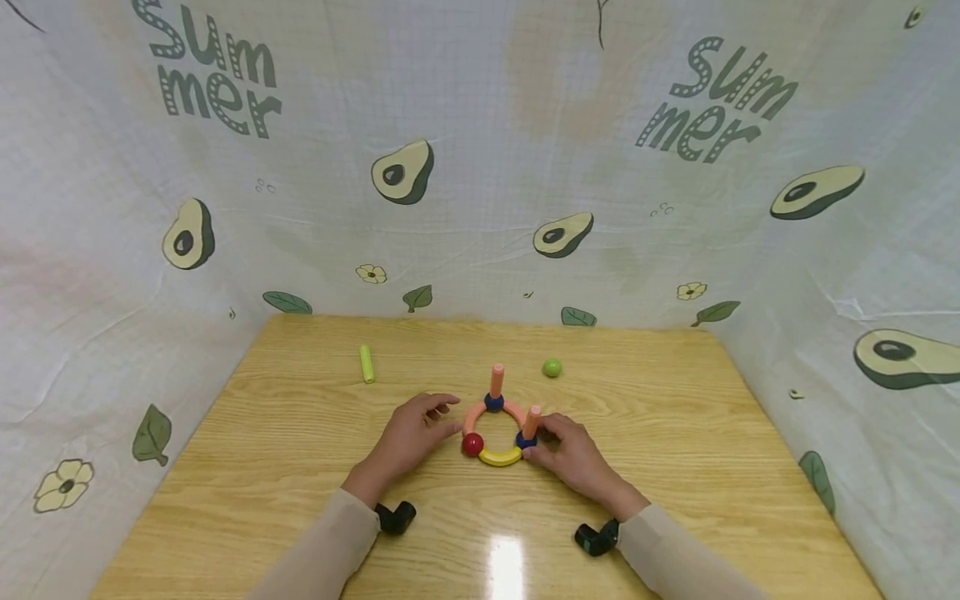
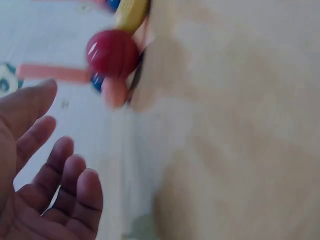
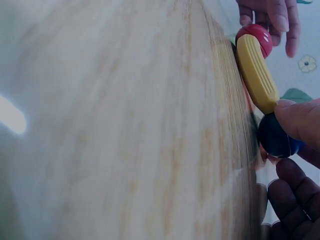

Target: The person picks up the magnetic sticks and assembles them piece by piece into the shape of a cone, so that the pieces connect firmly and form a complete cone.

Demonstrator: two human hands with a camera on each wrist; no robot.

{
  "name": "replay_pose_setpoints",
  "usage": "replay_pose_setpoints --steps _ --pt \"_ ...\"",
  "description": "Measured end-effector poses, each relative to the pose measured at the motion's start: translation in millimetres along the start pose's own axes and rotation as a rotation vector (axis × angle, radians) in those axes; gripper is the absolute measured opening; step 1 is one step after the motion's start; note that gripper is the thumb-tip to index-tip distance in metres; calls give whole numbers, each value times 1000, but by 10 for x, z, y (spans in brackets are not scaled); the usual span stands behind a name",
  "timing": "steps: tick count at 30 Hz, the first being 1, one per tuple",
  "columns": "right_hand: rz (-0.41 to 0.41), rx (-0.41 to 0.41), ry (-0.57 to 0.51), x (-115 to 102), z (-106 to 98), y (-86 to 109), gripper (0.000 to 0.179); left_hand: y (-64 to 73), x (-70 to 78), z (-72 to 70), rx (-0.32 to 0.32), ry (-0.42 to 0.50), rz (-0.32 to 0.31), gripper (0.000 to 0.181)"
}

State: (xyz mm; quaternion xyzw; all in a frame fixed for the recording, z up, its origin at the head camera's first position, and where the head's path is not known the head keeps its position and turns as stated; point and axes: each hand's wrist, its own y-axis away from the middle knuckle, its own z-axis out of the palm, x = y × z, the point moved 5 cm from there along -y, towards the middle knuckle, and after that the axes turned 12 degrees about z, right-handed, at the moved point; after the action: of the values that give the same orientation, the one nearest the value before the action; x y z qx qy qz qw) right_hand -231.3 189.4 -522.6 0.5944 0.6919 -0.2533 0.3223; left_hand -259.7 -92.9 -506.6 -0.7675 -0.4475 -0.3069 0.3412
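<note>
A ring of curved sticks and balls lies on the table in the head view. Two of its curved sticks are coral, such as the coral curved stick [image 1: 474, 417], and one is a yellow curved stick [image 1: 500, 457]. They meet at a red ball [image 1: 472, 444], a far blue ball [image 1: 493, 402] and a near blue ball [image 3: 277, 136]. A coral straight stick [image 1: 497, 381] stands on the far blue ball, another coral stick [image 1: 532, 422] on the near one. My right hand [image 1: 573, 457] pinches the near blue ball between thumb and fingers. Relaxed and holding nothing, my left hand [image 1: 412, 433] is left of the red ball.
A yellow-green straight stick [image 1: 366, 364] lies at the back left of the wooden table [image 1: 300, 467]. Behind the ring sits a green ball [image 1: 552, 367]. Printed cloth [image 1: 480, 167] hangs around the table's back and sides.
</note>
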Motion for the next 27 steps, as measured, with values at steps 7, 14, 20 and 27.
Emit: replay_pose_setpoints --steps 7,14,20,27 --pt "0 -16 -15 -6 -3 -3 29 -127 -258 -545 199 -13 -15 44" --pt "14 -12 -19 10 -5 7 28 -229 -637 -1008 315 8 -107 49" --pt "25 -22 -27 28 8 1 28 -259 -895 -1152 330 -35 -177 51" --pt "27 -16 -19 53 10 -7 27 -310 -1053 -1140 272 -64 -216 52"
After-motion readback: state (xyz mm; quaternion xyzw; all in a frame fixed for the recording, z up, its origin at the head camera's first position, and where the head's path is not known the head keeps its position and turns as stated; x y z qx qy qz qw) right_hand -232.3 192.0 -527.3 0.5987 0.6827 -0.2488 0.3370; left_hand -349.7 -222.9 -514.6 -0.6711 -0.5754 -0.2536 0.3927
